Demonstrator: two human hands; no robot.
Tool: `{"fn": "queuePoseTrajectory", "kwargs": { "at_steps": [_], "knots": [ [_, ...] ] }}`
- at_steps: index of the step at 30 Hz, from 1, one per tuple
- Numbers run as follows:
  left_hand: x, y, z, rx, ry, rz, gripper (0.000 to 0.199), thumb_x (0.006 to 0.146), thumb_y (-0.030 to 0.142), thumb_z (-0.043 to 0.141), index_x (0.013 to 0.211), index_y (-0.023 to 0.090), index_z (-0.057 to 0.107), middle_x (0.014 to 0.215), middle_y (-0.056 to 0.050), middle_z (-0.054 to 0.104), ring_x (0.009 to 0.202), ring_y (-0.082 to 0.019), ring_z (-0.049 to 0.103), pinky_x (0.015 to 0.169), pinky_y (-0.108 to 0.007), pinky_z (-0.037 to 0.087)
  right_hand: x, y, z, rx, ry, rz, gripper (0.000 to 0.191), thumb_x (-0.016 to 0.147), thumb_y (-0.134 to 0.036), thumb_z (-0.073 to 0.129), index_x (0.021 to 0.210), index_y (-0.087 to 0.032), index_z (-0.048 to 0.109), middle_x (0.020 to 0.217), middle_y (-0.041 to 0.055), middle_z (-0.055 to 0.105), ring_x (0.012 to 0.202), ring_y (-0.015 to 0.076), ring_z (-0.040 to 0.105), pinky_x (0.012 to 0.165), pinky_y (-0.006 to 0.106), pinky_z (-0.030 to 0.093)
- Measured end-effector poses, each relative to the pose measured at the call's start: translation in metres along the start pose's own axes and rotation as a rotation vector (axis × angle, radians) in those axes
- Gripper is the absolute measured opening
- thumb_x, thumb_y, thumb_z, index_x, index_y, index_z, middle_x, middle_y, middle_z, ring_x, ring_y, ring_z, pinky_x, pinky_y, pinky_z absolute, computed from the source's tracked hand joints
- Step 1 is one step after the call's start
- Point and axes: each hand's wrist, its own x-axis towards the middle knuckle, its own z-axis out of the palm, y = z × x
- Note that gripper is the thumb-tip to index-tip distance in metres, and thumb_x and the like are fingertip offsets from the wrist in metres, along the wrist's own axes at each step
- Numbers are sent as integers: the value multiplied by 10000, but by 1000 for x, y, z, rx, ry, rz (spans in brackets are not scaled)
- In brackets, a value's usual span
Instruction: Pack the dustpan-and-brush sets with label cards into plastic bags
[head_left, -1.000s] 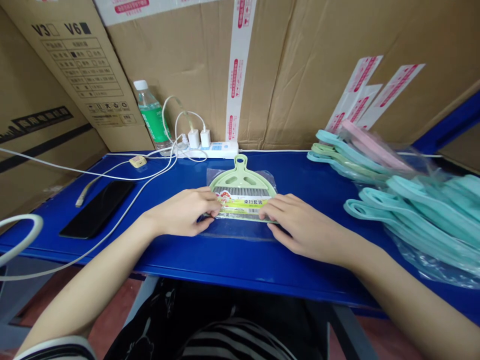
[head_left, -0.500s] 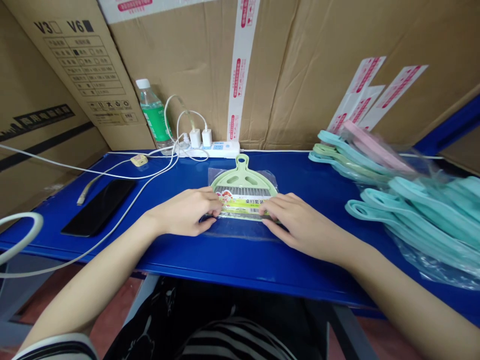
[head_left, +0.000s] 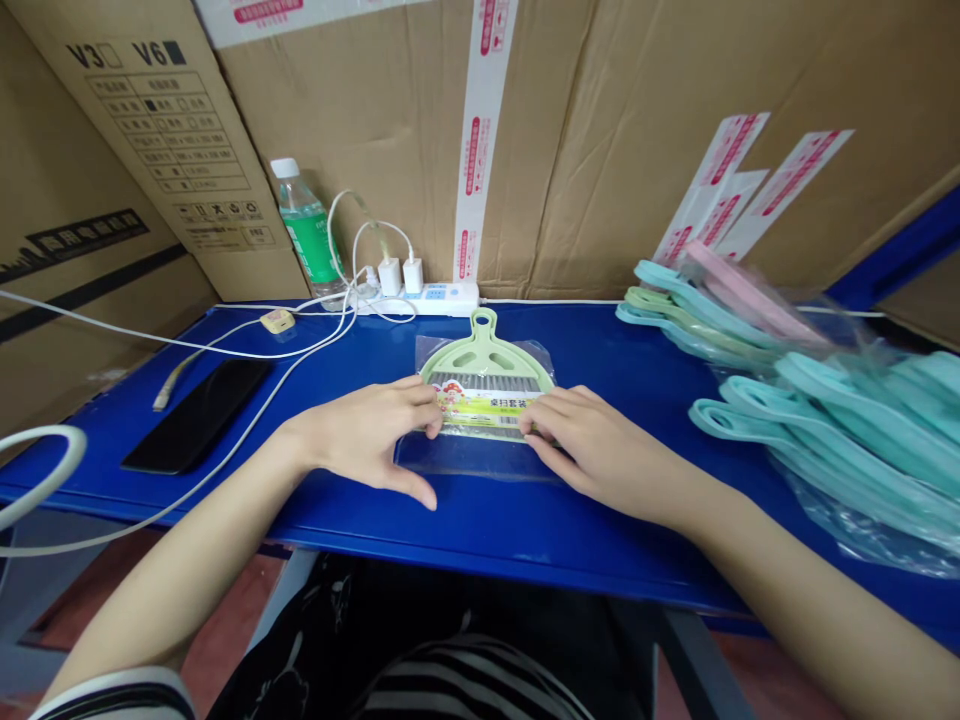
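Note:
A light green dustpan and brush set (head_left: 491,362) lies flat on the blue table in front of me, inside a clear plastic bag. A printed label band crosses the grey bristles, and the handle points away from me. My left hand (head_left: 382,430) rests at the set's left edge; its fingers touch the bag while the thumb stretches out away from them. At the right edge, my right hand (head_left: 592,440) has its fingers curled onto the bag and label end, with the thumb close to them. Its fingertips are partly hidden.
Several bagged turquoise dustpan sets (head_left: 840,440) are piled at the right, with a pink one (head_left: 742,290) behind. A black phone (head_left: 196,415), white cables, a power strip (head_left: 450,298) and a bottle (head_left: 309,235) occupy the left and back. Cardboard (head_left: 360,110) walls the rear.
My left thumb has swung away from the fingers, toward the table's front edge. The dustpan and brush set and my right hand stay nearly where they were.

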Motion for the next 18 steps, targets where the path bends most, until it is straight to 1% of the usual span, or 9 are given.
{"fn": "queuePoseTrajectory", "kwargs": {
  "at_steps": [3,5,8,10,12,15,18],
  "knots": [
    [-2,1,-1,-17,-31,-1,570,637,597,788,957,170,587,947,-49,595,905,-225,548,841,-337,449,0,0,0,-6,8,-4,195,937,-145,372,799,-210,493,791,63,648,743,204,564,728,345,387],
    [-4,2,-2,-26,-43,1,557,641,541,810,991,173,583,981,-55,595,949,-233,543,908,-364,434,0,0,0,-8,16,-10,193,936,-146,372,799,-210,492,788,64,648,738,204,563,725,346,387],
    [-5,3,-3,-38,-44,-2,372,745,369,764,1000,175,576,1002,-56,605,972,-224,542,1004,-402,386,0,0,1,-13,19,-15,191,936,-144,372,801,-207,491,783,64,645,735,204,562,720,347,386],
    [-5,3,-2,-42,-31,-9,242,791,264,693,984,182,574,986,-49,612,976,-219,537,1013,-403,381,0,0,1,-11,17,-12,192,935,-144,371,801,-210,491,788,63,645,736,204,565,722,348,386],
    [-5,3,-1,-41,-17,-11,182,801,206,635,970,188,570,962,-44,616,975,-220,532,994,-394,397,0,0,1,-8,13,-8,192,935,-145,370,802,-214,491,793,62,646,740,206,569,725,350,387],
    [-5,3,-2,-30,-25,-1,207,770,140,588,969,189,560,959,-46,615,971,-225,526,968,-385,412,0,0,0,-4,8,-7,191,936,-145,369,806,-216,490,795,63,645,746,208,571,727,351,387],
    [-7,3,-4,-29,-59,7,327,679,62,577,981,185,551,983,-50,603,983,-233,513,931,-366,425,0,0,0,-5,6,-8,182,936,-141,375,810,-211,487,800,65,644,752,209,569,732,352,388]
  ]
}}
